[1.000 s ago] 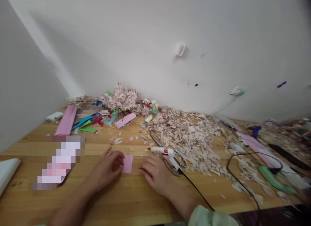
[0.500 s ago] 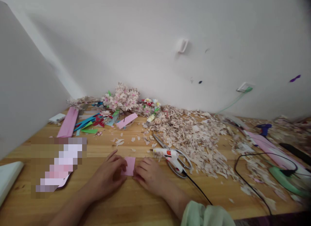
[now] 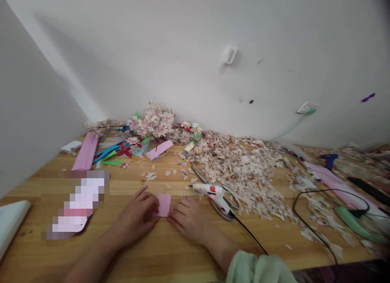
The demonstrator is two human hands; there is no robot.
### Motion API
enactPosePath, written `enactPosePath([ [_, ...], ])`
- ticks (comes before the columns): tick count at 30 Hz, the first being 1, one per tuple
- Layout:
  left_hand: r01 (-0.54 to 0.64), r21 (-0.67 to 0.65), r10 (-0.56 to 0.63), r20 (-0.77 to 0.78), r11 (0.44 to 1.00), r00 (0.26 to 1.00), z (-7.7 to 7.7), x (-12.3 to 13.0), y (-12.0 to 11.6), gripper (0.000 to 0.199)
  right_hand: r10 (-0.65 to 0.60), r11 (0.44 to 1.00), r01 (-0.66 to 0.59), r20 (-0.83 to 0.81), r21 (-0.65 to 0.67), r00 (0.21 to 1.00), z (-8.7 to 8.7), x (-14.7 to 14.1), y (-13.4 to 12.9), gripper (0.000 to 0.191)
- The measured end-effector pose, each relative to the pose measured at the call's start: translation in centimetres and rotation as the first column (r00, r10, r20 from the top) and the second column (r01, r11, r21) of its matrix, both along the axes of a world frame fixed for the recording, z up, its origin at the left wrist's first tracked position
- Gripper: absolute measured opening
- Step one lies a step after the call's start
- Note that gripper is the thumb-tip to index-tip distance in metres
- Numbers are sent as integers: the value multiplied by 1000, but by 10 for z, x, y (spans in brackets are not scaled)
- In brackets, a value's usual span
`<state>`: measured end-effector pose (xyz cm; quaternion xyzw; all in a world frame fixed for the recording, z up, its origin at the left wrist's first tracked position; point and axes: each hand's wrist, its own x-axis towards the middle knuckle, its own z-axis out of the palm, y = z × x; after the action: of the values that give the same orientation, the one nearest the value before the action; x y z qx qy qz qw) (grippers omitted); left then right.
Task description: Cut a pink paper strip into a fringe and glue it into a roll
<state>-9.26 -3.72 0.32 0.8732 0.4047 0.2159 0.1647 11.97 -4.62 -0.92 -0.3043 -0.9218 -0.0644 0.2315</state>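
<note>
A small pink piece of crepe paper (image 3: pixel 164 205) lies between my two hands, just above the wooden table (image 3: pixel 134 260) or on it. My left hand (image 3: pixel 138 213) pinches its left edge between thumb and curled fingers, the little-used fingers raised. On the other side, the fingertips of my right hand (image 3: pixel 188 220) are bent together at the lower right corner of the paper. To the right of that hand a white hot glue gun (image 3: pixel 216 193) rests across grey-handled scissors (image 3: pixel 233 199).
Dried petal-like scraps (image 3: pixel 243 165) cover the table's middle and right. Behind are a bunch of pale pink flowers (image 3: pixel 155 122), coloured paper strips (image 3: pixel 112 153) and a pink strip (image 3: pixel 160 150). A blurred-out phone (image 3: pixel 82 206) lies left. Black cable (image 3: pixel 313 230) loops at right, near a green object (image 3: pixel 356 226).
Both hands keep nearly the same pose around the pink paper. The paper's top edge sits slightly higher and further right; the whole view has shifted a little.
</note>
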Motion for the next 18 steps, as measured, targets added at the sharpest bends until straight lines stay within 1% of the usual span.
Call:
enactPosePath([
  [3, 2, 13, -3, 7, 1000, 1000, -2, -1, 0, 16, 0, 1000, 0, -10, 8, 1000, 0, 0, -1, 18],
  [11, 4, 26, -4, 18, 1000, 1000, -1, 0, 1, 16, -21, 999, 20, -34, -35, 999, -2, -2, -2, 16],
  [18, 15, 58, -17, 31, 998, 999, -2, 1, 0, 20, -23, 999, 22, -28, -32, 999, 0, -2, -3, 22],
])
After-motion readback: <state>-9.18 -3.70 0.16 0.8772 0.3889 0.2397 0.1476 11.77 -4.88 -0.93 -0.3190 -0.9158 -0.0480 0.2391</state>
